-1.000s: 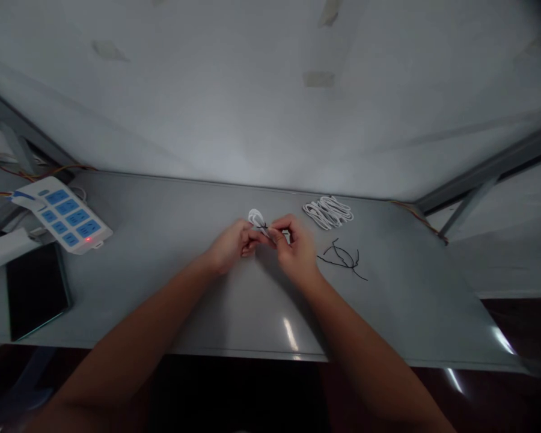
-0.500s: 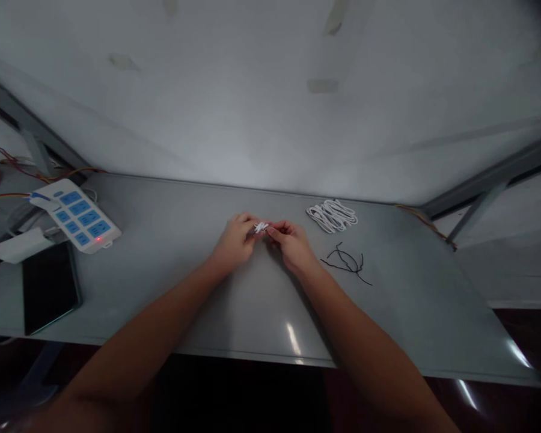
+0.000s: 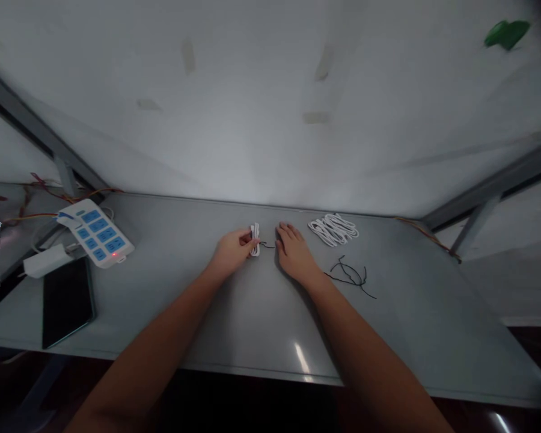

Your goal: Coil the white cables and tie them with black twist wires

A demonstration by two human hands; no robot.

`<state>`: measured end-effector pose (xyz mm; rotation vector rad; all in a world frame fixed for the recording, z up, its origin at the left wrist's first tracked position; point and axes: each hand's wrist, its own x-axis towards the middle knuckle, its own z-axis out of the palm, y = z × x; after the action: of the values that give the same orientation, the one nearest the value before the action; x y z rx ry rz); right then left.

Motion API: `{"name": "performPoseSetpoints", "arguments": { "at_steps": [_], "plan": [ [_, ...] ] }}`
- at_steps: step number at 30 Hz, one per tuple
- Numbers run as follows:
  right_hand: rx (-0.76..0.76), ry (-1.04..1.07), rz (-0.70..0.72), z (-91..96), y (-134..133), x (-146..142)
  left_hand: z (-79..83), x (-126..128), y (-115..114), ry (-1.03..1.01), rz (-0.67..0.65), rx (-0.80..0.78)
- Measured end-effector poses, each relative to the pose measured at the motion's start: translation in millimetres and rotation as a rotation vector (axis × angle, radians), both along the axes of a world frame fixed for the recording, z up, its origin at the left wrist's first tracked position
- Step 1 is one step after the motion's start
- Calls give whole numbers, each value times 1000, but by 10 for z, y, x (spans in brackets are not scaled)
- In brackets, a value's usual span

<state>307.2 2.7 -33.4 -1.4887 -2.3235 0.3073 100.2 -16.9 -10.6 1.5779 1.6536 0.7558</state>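
The left hand point(image 3: 231, 251) pinches a coiled white cable point(image 3: 255, 231) at its fingertips — long axis running away from the person; a black tie point(image 3: 267, 244) trails from the pinch toward the right hand point(image 3: 293, 255), just beside, fingers loose, holding nothing.

Table point(image 3: 234, 313) smooth grey, slight sheen; phone point(image 3: 67, 300) glossy black; power strip point(image 3: 97, 232) plastic.

Power strip point(image 3: 97, 232), dark tablet point(image 3: 67, 299), adapter point(image 3: 47, 260).
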Motion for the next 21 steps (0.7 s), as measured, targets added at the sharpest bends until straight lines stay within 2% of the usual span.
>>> {"name": "performPoseSetpoints", "arguments": {
  "at_steps": [3, 7, 10, 12, 16, 21],
  "plan": [
    [-15, -135, -42, 21, -54, -2, 19, -92, 23, 230, 5, 148],
    [-9, -199, -77, 49, -83, 6, -16, -306, 88, 509, 217, 215],
    [-15, -199, -75, 55, -72, 8, -88, -404, 117, 642, 269, 237],
    [-22, -197, -71, 57, -65, 3, -144, -412, 112, 719, 220, 277],
    [-31, -195, -79, 59, -64, -16, -225, -388, 77, 810, -14, 327],
    [-17, -170, -87, 69, -83, -34, -253, -479, 44, 834, -97, 309]
  ]
}}
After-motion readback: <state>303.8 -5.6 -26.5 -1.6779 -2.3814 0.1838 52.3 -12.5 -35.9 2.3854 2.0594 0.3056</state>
